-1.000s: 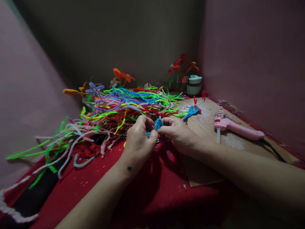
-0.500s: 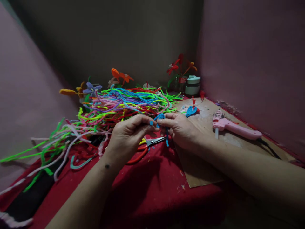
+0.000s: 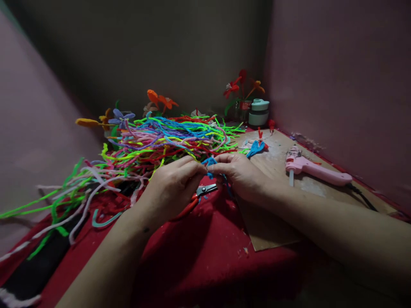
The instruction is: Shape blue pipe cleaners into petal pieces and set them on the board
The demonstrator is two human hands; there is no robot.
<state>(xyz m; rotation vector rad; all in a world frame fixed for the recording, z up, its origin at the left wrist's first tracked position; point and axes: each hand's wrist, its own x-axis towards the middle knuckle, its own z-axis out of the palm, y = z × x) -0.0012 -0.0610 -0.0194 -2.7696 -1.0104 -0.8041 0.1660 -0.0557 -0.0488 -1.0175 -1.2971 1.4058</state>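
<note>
With my right hand (image 3: pixel 240 173) I grasp the blue fuzzy piece (image 3: pixel 211 164), just below the middle of the frame; the thumb and the first finger press it from its right side. The fingers of my left hand (image 3: pixel 175 177) are also closed, and their tips pinch at the left edge of this same piece, so both my hands meet around it. What exactly lies inside the left fingertips is covered by them. A thin blue end hangs down beside my right fingers.

Under my hands, in the lower middle, the scissors (image 3: pixel 207 188) lie on the red cloth (image 3: pixel 208 265), with their red handle partly hidden behind my left hand. Behind my hands, from the centre towards the left, there is a big pile of fuzzy stems (image 3: pixel 180 132) in many colours, and some of them spread to the left edge of the frame. To the right of centre lies the cardboard (image 3: pixel 268 231), and on it I see the blue looped piece (image 3: pixel 256 148) and, more to the right, the pink glue gun (image 3: pixel 313 170). At the upper right of centre, the jar with pale green lid (image 3: pixel 258 114) stands beside the red flowers (image 3: pixel 231 88). The orange flowers (image 3: pixel 167 102) are behind the pile.
</note>
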